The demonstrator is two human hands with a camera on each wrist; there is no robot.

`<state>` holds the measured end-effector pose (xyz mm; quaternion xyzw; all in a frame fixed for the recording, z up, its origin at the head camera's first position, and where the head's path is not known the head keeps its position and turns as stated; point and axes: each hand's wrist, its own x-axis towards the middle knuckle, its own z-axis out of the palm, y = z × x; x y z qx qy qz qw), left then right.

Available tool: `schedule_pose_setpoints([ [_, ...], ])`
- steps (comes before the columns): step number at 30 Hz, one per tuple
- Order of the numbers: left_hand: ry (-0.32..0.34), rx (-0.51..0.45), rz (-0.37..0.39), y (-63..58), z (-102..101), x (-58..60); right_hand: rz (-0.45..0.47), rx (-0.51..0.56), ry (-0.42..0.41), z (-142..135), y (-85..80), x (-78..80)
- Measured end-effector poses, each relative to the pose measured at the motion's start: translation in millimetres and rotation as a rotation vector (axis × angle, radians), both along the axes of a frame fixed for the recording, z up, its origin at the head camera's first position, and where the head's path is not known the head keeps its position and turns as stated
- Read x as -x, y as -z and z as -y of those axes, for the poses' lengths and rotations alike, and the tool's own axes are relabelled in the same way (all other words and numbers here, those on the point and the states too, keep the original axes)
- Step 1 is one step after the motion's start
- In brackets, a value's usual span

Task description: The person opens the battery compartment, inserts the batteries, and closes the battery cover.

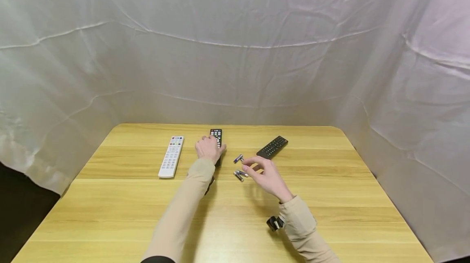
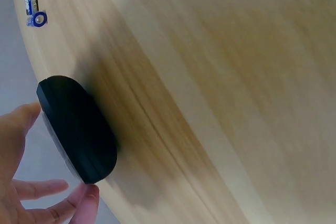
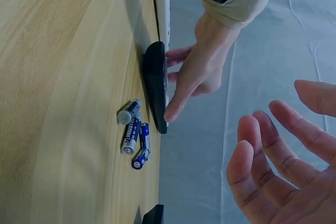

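A black remote control (image 1: 216, 133) with pale buttons lies at the middle of the table. My left hand (image 1: 207, 148) grips it from above, the thumb on one long side and fingers on the other; the left wrist view shows the end of this remote (image 2: 79, 129) between them. Beside it lie several AAA-looking batteries: a blue pair (image 1: 238, 158) farther off and a silver-and-dark pair (image 1: 238, 176) closer. Over these hovers my right hand (image 1: 266, 176), its fingers loosely bent and apart. Nothing is between them in the right wrist view.
To the left lies a white remote control (image 1: 171, 157). A second black remote (image 1: 273, 147) rests at an angle on the right, beyond my right hand. The wooden table (image 1: 367, 214) is walled by pale hanging sheeting (image 1: 235, 71).
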<state>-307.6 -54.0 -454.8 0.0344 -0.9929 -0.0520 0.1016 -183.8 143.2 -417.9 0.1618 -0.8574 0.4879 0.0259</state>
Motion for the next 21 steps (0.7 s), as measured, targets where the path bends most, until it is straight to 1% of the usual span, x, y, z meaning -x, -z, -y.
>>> schedule_pose_setpoints([
  [4, -0.001, -0.020, -0.004, 1.3, -1.0, 1.2, 0.001, -0.005, 0.001, 0.5, -0.2, 0.3],
  [11, -0.017, -0.009, -0.022, 6.9, 0.5, 3.6, -0.006, -0.009, -0.003, 1.8, -1.4, -0.2],
  [17, 0.001, 0.001, -0.045, 9.4, 1.9, 4.7, 0.003, -0.015, -0.001, 2.8, -0.8, 0.4],
  [21, 0.011, -0.008, -0.034, 9.8, 2.9, 6.2, 0.002, -0.012, -0.004, 2.5, -0.5, 0.8],
])
